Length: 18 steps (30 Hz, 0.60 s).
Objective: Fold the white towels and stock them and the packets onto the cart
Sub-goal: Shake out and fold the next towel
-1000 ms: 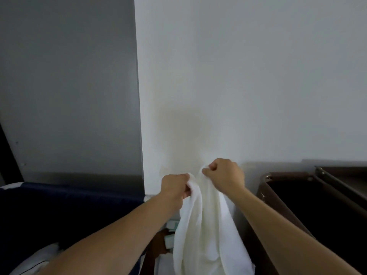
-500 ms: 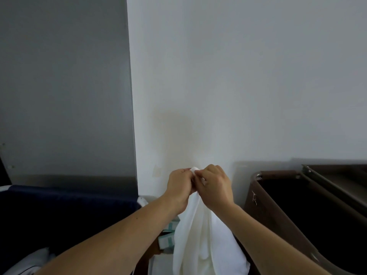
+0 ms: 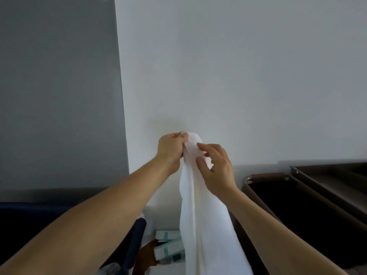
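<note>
A white towel (image 3: 204, 225) hangs straight down in front of a white wall, bunched at its top. My left hand (image 3: 171, 148) grips the top corner of the towel. My right hand (image 3: 215, 168) sits just to the right and lower, its fingers spread and touching the upper part of the cloth. Below, partly behind the towel, lie white packets with teal stripes (image 3: 167, 248). The brown cart (image 3: 264, 181) stands at the lower right, its dark bin open on top.
A dark blue fabric bin (image 3: 35, 215) fills the lower left, with a grey wall panel (image 3: 59, 96) above it. A brown surface (image 3: 146, 257) shows under the packets. The white wall stands close behind my hands.
My hands came together at the top of the towel and rose. My right hand has let go of its pinch and now has its fingers spread on the cloth.
</note>
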Each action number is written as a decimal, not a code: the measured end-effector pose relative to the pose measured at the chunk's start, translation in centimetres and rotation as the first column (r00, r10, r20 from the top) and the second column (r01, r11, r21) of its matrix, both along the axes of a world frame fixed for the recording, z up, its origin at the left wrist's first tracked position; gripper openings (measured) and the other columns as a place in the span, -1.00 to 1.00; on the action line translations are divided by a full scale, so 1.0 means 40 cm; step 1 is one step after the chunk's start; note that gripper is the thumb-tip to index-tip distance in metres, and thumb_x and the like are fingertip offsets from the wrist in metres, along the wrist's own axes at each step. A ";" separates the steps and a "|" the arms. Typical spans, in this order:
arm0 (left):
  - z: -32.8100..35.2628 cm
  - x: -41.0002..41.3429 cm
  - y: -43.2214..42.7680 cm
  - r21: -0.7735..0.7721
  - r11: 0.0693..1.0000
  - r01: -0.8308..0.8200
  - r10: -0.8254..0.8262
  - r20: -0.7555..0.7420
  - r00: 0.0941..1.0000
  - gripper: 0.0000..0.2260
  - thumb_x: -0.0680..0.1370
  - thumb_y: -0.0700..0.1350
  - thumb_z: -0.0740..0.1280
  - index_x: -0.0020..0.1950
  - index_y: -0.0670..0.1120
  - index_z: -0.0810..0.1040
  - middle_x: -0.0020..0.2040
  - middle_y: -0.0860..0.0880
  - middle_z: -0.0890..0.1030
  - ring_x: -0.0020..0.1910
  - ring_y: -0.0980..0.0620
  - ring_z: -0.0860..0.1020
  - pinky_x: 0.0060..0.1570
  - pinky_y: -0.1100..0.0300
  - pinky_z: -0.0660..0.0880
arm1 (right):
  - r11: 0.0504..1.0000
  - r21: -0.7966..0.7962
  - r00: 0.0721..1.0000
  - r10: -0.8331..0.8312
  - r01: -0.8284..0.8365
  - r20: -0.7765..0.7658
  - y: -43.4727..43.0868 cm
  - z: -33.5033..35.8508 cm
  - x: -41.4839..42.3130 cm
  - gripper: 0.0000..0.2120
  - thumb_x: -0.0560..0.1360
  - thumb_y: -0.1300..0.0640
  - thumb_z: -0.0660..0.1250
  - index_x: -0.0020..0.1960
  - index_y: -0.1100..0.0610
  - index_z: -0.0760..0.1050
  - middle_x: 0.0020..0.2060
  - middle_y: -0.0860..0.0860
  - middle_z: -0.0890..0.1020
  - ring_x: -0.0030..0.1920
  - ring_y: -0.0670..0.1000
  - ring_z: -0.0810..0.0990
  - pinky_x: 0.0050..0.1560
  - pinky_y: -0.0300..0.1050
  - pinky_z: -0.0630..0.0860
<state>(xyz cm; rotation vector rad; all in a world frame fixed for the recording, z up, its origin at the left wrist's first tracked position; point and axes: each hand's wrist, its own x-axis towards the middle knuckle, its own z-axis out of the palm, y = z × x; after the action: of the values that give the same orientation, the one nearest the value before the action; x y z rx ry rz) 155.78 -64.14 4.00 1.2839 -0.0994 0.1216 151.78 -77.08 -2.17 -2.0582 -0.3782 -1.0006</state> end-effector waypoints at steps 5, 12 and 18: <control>0.192 0.015 -0.047 -0.139 0.979 0.147 -0.122 0.171 0.978 -0.88 0.62 -0.26 0.26 -0.07 -0.24 0.55 -0.18 -0.15 0.61 -0.18 -0.06 0.60 -0.10 0.11 0.57 | 0.989 0.038 0.946 -0.124 0.141 -0.301 -0.029 0.028 -0.022 -0.43 0.56 -0.12 0.30 0.49 0.00 0.23 0.28 -0.10 0.36 0.11 0.00 0.49 0.10 -0.01 0.48; 0.254 0.038 -0.070 0.208 0.975 0.080 -0.150 0.350 0.925 -0.87 0.64 -0.18 0.25 0.11 -0.11 0.59 0.02 -0.10 0.61 0.00 -0.04 0.58 0.12 0.02 0.55 | 0.958 -0.223 0.961 -0.218 0.178 -0.172 -0.026 0.038 -0.042 -0.37 0.60 -0.22 0.16 0.55 0.09 0.20 0.33 -0.05 0.39 0.19 0.02 0.50 0.17 0.04 0.53; 0.156 0.063 0.010 0.373 0.927 0.031 -0.161 0.323 0.932 -0.85 0.65 -0.15 0.23 0.09 0.00 0.59 0.19 -0.08 0.60 0.25 -0.11 0.55 0.33 -0.06 0.47 | 0.978 0.041 0.977 -0.209 0.207 0.049 -0.126 0.005 -0.022 -0.72 0.59 -0.07 0.20 0.09 0.03 0.62 -0.08 -0.12 0.63 -0.17 -0.05 0.57 -0.12 -0.11 0.50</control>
<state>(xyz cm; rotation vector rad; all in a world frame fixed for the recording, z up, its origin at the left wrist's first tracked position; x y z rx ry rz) 158.28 -63.74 10.23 1.6138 -0.5127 0.2542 150.89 -82.10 -1.97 -2.0731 -0.1729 -1.1802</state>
